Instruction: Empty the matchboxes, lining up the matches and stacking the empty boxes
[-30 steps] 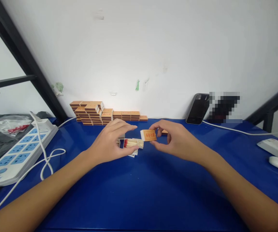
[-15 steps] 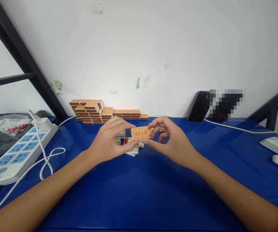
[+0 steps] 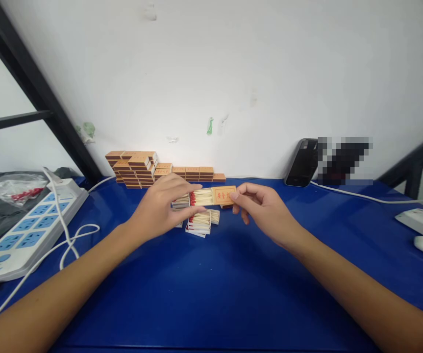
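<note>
Between my hands is a matchbox, its tray slid most of the way out. My left hand [image 3: 163, 206] pinches the matchbox tray [image 3: 201, 197], which is full of red-tipped matches. My right hand [image 3: 261, 206] grips the orange matchbox sleeve [image 3: 223, 195] with thumb and fingers; the sleeve still covers the tray's right end. Just below, open trays of matches [image 3: 199, 223] lie stacked on the blue table, partly behind my left hand. Another orange box piece shows partly behind the sleeve, near my right fingers.
Stacked matchboxes [image 3: 137, 169] stand along the wall at the back left, with a lower row reaching right. A white power strip [image 3: 31, 230] with cables lies at left, beside a plastic bag [image 3: 11, 189]. A black phone [image 3: 302, 162] leans on the wall at right.
The closed matchbox has been pulled open: its sleeve has shifted right with my right hand, exposing the matches in the tray held by my left hand.
</note>
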{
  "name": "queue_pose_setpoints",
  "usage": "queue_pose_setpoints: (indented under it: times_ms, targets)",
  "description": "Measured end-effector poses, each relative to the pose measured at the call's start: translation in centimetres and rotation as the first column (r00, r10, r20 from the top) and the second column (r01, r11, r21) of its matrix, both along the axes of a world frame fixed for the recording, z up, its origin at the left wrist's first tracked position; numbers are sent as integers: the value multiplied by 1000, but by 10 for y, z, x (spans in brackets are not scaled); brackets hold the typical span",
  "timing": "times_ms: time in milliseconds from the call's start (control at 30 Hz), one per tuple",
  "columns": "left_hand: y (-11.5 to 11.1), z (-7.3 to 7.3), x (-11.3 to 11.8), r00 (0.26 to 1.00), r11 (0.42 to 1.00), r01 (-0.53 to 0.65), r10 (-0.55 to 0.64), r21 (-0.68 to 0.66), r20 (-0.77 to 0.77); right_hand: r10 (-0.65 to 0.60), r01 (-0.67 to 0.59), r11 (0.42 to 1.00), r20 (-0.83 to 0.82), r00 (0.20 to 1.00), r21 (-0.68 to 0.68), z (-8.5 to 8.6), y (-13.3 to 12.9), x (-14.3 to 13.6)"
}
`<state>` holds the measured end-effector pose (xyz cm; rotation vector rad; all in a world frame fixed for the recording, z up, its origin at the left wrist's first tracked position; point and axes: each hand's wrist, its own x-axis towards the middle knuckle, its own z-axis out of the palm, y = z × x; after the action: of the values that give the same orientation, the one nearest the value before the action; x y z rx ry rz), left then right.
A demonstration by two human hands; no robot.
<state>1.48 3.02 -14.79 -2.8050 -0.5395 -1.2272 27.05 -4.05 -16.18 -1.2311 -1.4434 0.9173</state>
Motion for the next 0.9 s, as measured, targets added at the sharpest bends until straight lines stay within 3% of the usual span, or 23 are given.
queue_pose_setpoints:
  times_ms: [100, 200, 333, 500, 767, 900]
  targets:
    - [10, 13, -16, 992, 990, -87, 77, -108, -96, -123, 123, 992, -5, 992, 36, -2, 9, 11]
    - [20, 26, -32, 965, 946, -194, 137, -260, -223, -224, 223, 974, 25, 974, 49, -10, 21, 22]
    - [27, 35, -43, 933, 897, -219, 77, -385, -352, -287, 292, 957, 158, 945, -7, -26, 35, 35]
    - [26, 36, -42, 913, 866, -248, 60, -434, -402, -290, 296, 955, 248, 924, 12, -39, 42, 40]
    - [26, 44, -48, 911, 829, -234, 4, -509, -412, -260, 260, 965, 321, 911, 45, -40, 43, 42]
    - [23, 42, -43, 933, 834, -212, 17, -510, -360, -304, 263, 953, 485, 820, 153, -41, 42, 42]
